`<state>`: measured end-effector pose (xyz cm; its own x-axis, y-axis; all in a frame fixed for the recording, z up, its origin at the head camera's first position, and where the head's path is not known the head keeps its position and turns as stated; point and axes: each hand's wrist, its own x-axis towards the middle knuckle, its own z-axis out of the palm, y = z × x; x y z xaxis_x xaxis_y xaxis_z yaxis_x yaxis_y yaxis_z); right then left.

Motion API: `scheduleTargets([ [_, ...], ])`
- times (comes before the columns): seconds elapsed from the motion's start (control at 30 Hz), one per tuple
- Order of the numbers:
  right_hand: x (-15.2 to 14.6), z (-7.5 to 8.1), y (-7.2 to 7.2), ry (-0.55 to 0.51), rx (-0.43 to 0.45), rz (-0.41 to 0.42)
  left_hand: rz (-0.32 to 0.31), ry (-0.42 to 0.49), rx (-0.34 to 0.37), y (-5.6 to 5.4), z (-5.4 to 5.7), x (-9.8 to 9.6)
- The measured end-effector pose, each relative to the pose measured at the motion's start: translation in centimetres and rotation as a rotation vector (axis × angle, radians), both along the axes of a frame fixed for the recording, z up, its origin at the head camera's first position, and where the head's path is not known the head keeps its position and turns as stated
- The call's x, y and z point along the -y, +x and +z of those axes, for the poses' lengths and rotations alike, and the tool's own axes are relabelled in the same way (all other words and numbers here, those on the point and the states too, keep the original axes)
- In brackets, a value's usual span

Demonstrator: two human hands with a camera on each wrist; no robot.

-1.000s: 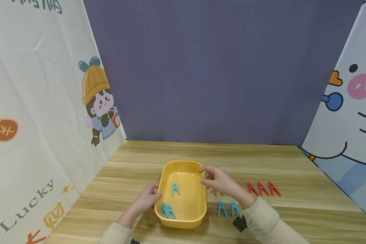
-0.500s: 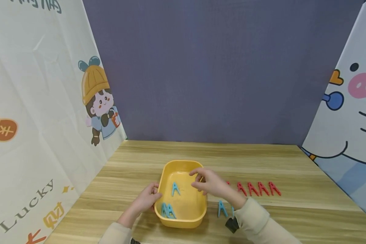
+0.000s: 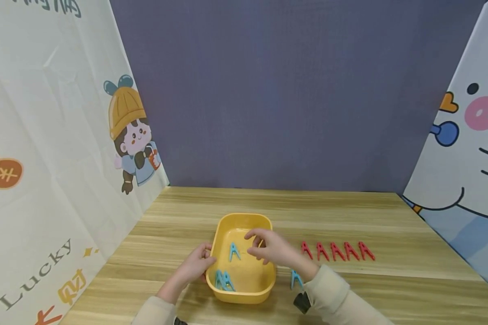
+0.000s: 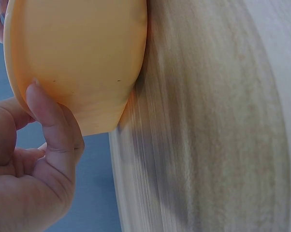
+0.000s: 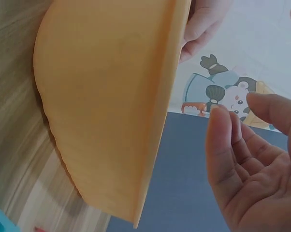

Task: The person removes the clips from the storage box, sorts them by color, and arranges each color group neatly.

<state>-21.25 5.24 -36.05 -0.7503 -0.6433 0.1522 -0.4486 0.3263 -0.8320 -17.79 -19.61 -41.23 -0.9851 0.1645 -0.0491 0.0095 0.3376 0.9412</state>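
Observation:
My left hand [image 3: 196, 265] grips the left rim of a yellow plastic tray [image 3: 244, 298]; the left wrist view shows its fingers [image 4: 48, 113] at the tray's edge. Three blue clothespins lie in the tray: one blue clothespin [image 3: 234, 252] near the middle and two close together in the near left corner. Above the tray's right side hovers my right hand [image 3: 273, 248], its fingers bent. In the right wrist view, nothing sits between its thumb and fingers [image 5: 219, 140]. Another blue clothespin [image 3: 296, 280] lies on the table, partly hidden by the right forearm.
To the right of the tray, several red clothespins [image 3: 336, 251] lie in a row on the wooden table [image 3: 390, 225]. A dark blue panel [image 3: 268, 99] stands behind the table. Printed white sheets [image 3: 65, 135] hang at both sides.
My right hand has moved left from the tray's right rim to above its inside. The red row shows more fully, while the forearm now covers one blue clothespin. My left hand keeps its place.

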Motion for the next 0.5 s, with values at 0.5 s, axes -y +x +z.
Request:
scheduleTargets([
  [0.5, 1.3, -1.0, 0.4, 0.032, 0.030, 0.023, -0.020, 0.010, -0.029, 0.0, 0.0, 0.1],
])
